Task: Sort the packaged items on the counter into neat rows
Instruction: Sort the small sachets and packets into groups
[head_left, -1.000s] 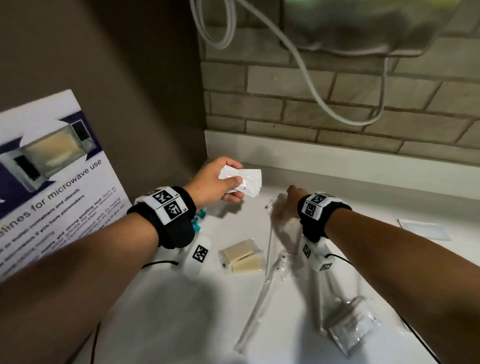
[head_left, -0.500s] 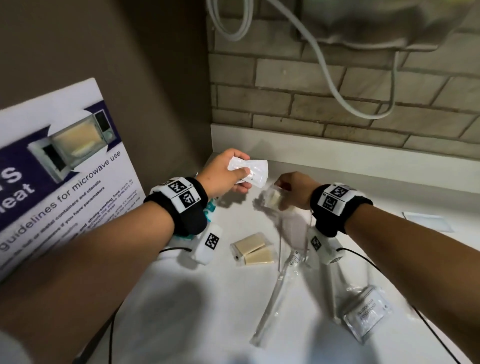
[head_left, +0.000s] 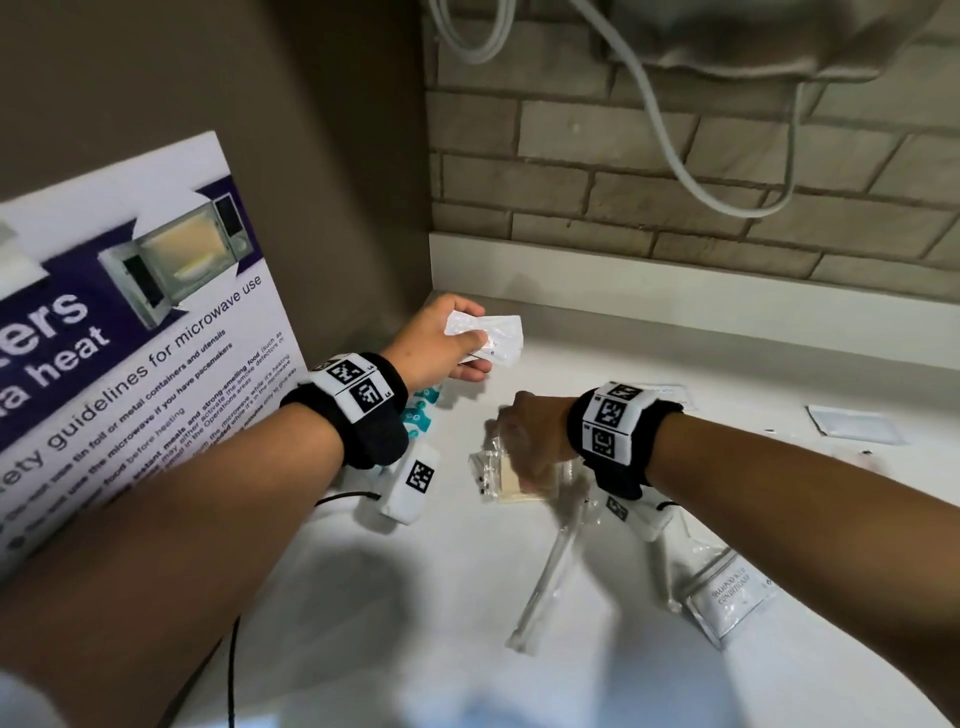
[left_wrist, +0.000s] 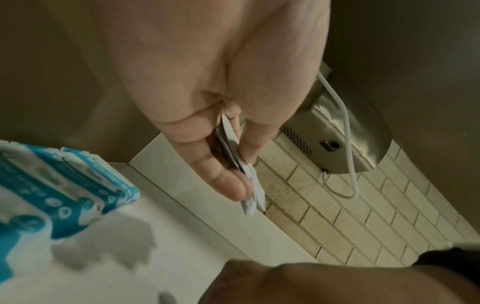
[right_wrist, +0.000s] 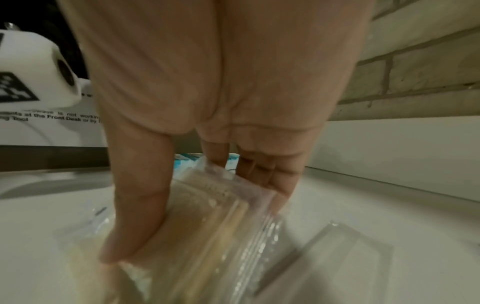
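My left hand (head_left: 470, 356) is raised over the back left of the white counter (head_left: 519, 675) and pinches a few white sachets (head_left: 488, 332) between thumb and fingers. The left wrist view shows these sachets (left_wrist: 244, 181) edge-on. My right hand (head_left: 530, 447) is low over the counter's middle, gripping a clear packet with a tan bar (right_wrist: 221, 216) inside. That packet rests on or just above other clear tan-bar packets (head_left: 509, 483); I cannot tell which. Motion blur hides the fingertips.
Blue-and-white packets (head_left: 421, 410) lie under my left wrist. A long wrapped white stick (head_left: 545, 582) and a shampoo sachet (head_left: 727, 597) lie nearer me. Flat white sachets (head_left: 852, 423) lie far right. A microwave sign (head_left: 130, 338) leans left; a hand dryer (head_left: 753, 41) hangs above.
My right hand picked up a clear tan-bar packet at the back of the counter and brought it toward me, down onto the other tan packets. The left hand kept holding its sachets.
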